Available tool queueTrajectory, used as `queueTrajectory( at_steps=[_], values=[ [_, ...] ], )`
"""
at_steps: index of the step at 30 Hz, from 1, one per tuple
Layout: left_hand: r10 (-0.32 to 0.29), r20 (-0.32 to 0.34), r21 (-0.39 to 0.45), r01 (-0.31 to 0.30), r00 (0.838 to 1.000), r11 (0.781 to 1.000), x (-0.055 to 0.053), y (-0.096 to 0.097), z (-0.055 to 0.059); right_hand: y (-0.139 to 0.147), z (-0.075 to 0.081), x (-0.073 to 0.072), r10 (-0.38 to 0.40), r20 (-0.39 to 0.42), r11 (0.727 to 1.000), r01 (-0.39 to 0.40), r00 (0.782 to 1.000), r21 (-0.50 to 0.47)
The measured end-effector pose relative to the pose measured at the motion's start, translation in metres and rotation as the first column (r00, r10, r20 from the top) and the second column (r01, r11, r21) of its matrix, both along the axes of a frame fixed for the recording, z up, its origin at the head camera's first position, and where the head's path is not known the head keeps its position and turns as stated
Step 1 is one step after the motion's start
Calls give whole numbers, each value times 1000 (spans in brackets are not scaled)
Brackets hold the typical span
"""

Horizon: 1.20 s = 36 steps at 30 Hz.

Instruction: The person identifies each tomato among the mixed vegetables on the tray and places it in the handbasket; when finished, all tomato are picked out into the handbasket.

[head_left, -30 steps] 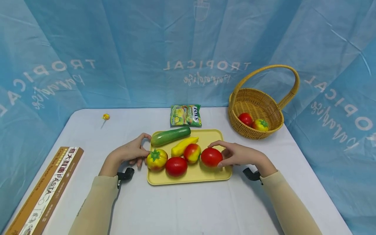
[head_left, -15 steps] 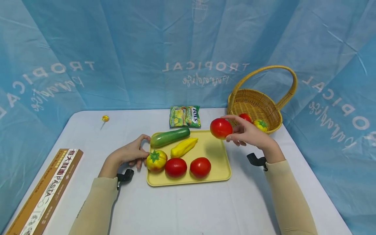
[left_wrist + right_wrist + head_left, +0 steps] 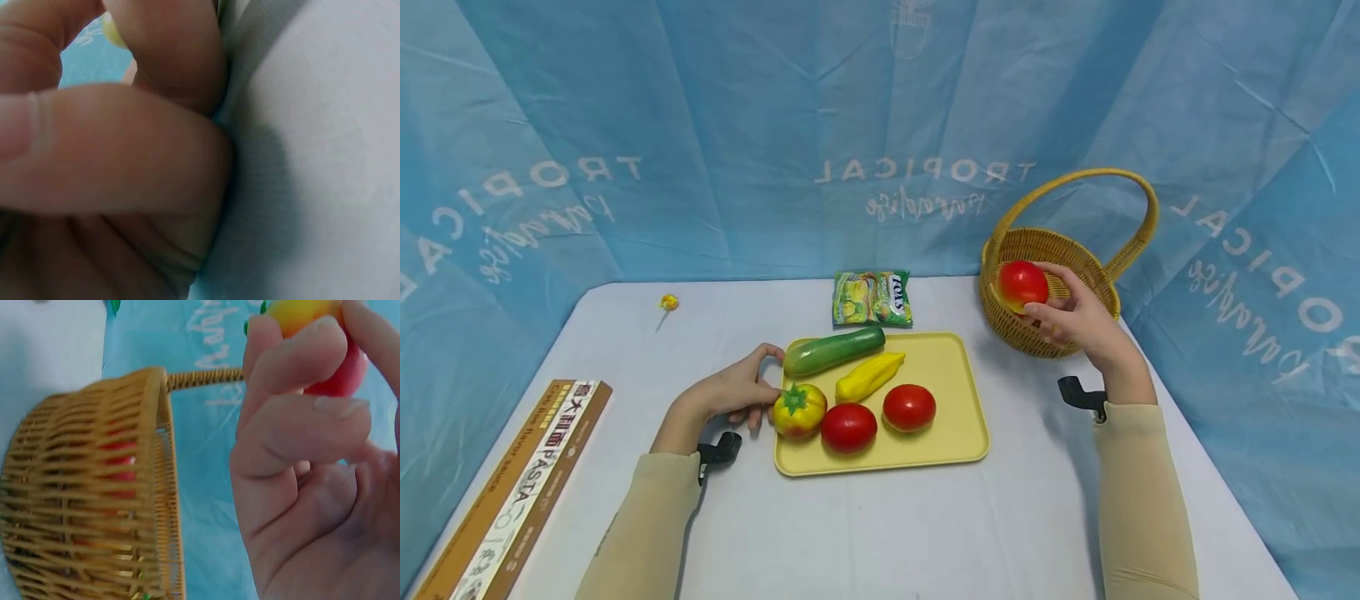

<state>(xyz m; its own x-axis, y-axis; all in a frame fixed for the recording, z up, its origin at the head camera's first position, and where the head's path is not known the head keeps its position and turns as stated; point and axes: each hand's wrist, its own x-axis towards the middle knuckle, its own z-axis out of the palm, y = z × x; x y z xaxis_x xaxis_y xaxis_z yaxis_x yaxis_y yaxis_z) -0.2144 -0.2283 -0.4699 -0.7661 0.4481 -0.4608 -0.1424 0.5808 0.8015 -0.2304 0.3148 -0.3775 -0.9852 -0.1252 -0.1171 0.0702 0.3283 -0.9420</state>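
Note:
My right hand [image 3: 1075, 312] grips a red-and-yellow toy tomato [image 3: 1022, 283] over the wicker basket [image 3: 1015, 329], near its front rim. In the right wrist view, curled fingers [image 3: 300, 425] partly cover the tomato [image 3: 340, 375]. My left hand [image 3: 737, 387] rests beside the yellow tray [image 3: 943, 446], loosely bent, with index fingertip and thumb at its left rim. Close to that thumb sits a yellow toy tomato [image 3: 800, 410] with a green top. The tray also bears two red toy tomatoes [image 3: 848, 428], a long green zucchini [image 3: 835, 350] and a knobbly yellow pod-shaped toy [image 3: 868, 377].
Behind the tray lies a green candy bag [image 3: 872, 298]. A yellow lollipop [image 3: 669, 302] is at the back left, and a long pasta box [image 3: 523, 483] runs along the left side. The basket's tall arched handle [image 3: 1097, 173] rises behind the right hand. Blue curtain hangs beyond the table.
The right hand has lifted a red tomato from the tray and carried it right and back, over the basket. The tomato beside it rolled, turning its red side up. The left hand stays put.

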Motion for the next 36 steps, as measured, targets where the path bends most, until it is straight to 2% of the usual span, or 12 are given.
queueTrajectory(
  at_steps=[6, 11, 22, 30, 36],
  values=[
    [-6, 7, -9, 6, 1000, 1000, 1, -1, -3, 11, -7, -3, -93, 5, 996, 93, 996, 14],
    [0, 1, -4, 0, 1000, 1000, 1, -2, -1, 19, -10, -8, -157, -1, 987, 156, 988, -33],
    [3, 4, -1, -3, 1000, 1000, 2, -1, 0, 24, -5, -5, -259, 93, 961, 266, 961, -80],
    [-2, -2, -13, 2, 1000, 1000, 2, 0, -1, 30, -20, -14, -327, 104, 944, 330, 939, -14],
    [3, 15, -15, -3, 1000, 1000, 2, 0, 0, 30, -23, -16, -354, 112, 935, 355, 928, 13]
  ],
)
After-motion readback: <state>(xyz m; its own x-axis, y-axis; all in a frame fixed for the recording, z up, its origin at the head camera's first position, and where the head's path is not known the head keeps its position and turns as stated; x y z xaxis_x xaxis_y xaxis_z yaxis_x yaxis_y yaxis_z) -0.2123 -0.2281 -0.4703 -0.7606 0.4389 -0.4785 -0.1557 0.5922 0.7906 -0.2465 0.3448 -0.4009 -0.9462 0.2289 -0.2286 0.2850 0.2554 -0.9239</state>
